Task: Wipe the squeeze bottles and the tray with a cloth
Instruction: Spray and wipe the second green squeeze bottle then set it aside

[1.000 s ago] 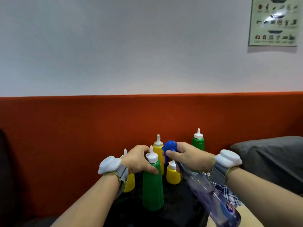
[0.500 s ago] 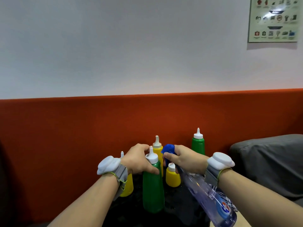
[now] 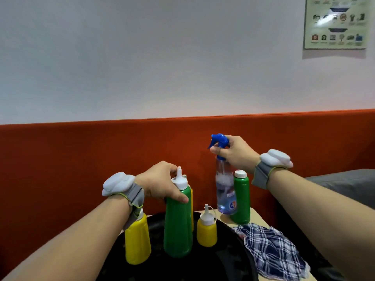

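My left hand (image 3: 162, 182) grips the shoulder of a tall green squeeze bottle (image 3: 178, 226) standing on the black round tray (image 3: 223, 264). My right hand (image 3: 236, 154) holds a clear spray bottle (image 3: 225, 191) by its blue trigger head, upright, above the table's far right corner. A yellow squeeze bottle (image 3: 137, 240) stands at the tray's left, partly behind my left wrist. A small yellow bottle (image 3: 207, 230) stands right of the green one, and another yellow bottle is mostly hidden behind it. A second green bottle (image 3: 242, 199) stands off the tray behind the spray bottle. A blue plaid cloth (image 3: 272, 252) lies on the table at right.
An orange padded seat back (image 3: 81, 159) runs behind the table, with a white wall above. A grey cushion (image 3: 349, 183) lies at the right. A poster (image 3: 334, 21) hangs at the top right. The light wooden table (image 3: 256, 218) shows beside the tray.
My right hand lifted the spray bottle from tilted beside the green bottle's cap to upright, up and right. The left hand kept its hold on the green bottle. The camera tilted down.
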The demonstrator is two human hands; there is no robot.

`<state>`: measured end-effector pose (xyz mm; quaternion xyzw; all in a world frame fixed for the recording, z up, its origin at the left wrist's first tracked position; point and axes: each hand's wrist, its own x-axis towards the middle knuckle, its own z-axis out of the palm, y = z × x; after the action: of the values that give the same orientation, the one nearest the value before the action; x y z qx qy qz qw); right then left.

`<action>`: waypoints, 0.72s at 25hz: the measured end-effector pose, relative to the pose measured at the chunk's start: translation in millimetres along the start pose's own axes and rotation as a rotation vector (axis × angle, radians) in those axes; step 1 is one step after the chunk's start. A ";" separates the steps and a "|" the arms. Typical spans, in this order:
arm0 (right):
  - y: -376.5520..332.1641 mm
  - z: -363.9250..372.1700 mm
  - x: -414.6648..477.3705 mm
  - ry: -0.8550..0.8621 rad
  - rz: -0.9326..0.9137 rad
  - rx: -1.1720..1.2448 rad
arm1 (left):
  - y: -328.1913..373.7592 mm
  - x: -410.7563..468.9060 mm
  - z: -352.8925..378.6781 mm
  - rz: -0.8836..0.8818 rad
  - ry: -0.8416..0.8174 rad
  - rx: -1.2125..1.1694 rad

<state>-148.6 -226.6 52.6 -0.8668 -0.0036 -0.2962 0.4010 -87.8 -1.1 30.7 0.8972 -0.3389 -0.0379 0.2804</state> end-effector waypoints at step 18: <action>94.4 66.9 23.7 0.072 0.309 -0.199 | -21.8 22.5 23.9 0.006 -0.118 -0.040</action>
<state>-71.8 -249.4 -34.3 -0.8814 0.1731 -0.2608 0.3538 -63.9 -13.3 1.7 0.8867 -0.3566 -0.0966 0.2779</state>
